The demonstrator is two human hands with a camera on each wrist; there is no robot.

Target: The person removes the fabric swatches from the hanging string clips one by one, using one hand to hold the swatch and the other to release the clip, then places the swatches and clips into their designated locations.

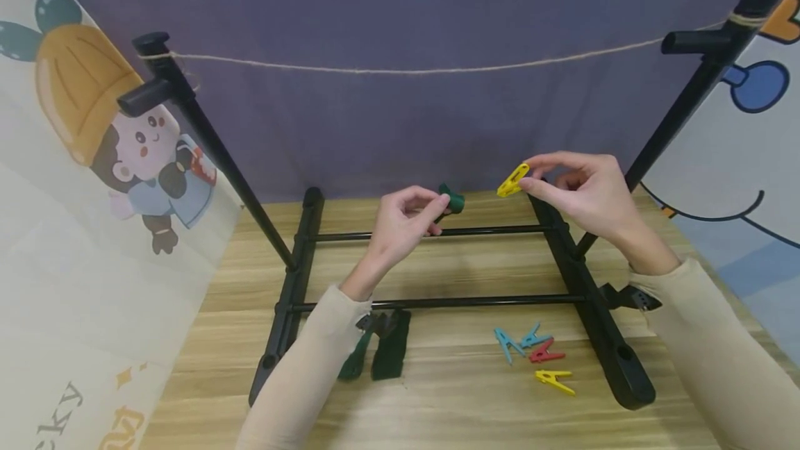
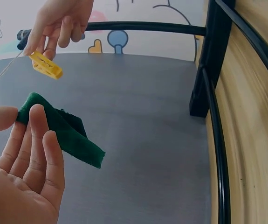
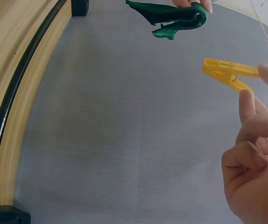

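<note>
My left hand (image 1: 406, 221) pinches a strip of green cloth (image 2: 68, 133) between thumb and fingers; the cloth is folded over and its ends hang free. To its right, my right hand (image 1: 584, 189) holds a yellow clothespin (image 1: 513, 180) by its two handles, between thumb and fingertip. The right wrist view shows the yellow clothespin (image 3: 224, 72) with its nose toward the green cloth (image 3: 180, 17), a gap between them. Both hands are below a thin string (image 1: 400, 71) that spans two black posts.
The black rack (image 1: 437, 301) stands on a wooden table. More green cloth pieces (image 1: 390, 346) lie by the left forearm. At the front right lie two blue clothespins (image 1: 507, 344), a red clothespin (image 1: 546, 351) and another yellow clothespin (image 1: 555, 379).
</note>
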